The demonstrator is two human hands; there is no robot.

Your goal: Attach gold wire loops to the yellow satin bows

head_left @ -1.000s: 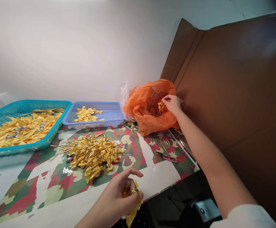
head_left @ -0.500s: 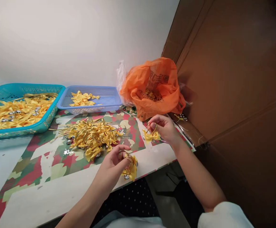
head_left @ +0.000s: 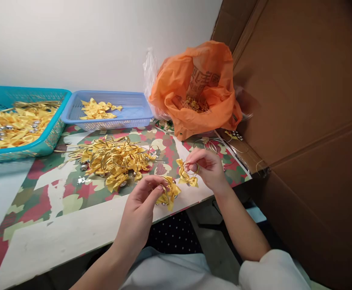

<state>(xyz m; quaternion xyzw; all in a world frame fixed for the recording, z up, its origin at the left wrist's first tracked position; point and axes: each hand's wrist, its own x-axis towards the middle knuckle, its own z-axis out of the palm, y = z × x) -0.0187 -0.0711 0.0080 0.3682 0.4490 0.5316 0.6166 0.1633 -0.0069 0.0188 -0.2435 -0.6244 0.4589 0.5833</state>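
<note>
My left hand (head_left: 142, 203) is closed around several yellow ribbon bows (head_left: 170, 192) on gold ties with small silver bells, above the table's front edge. To its right, my right hand (head_left: 205, 166) pinches a looped gold tie; yellow bows (head_left: 188, 178) with a bell hang from it. The two hands are close but apart. Left of them lies a heap of yellow bows with gold ties and bells (head_left: 115, 159). How many bows the left hand holds is partly hidden by its fingers.
A teal basket (head_left: 47, 141) of bows and bells stands at left, with a blue basket (head_left: 109, 124) holding bows beside it. An open orange plastic bag (head_left: 176, 108) sits at the back, near a cardboard wall (head_left: 309, 88). The camouflage-patterned table (head_left: 73, 229) ends near my lap.
My right hand has come nearer my left hand, its bows now hanging close to the left hand's bunch. The camera view has shifted slightly. Both hands keep their hold.
</note>
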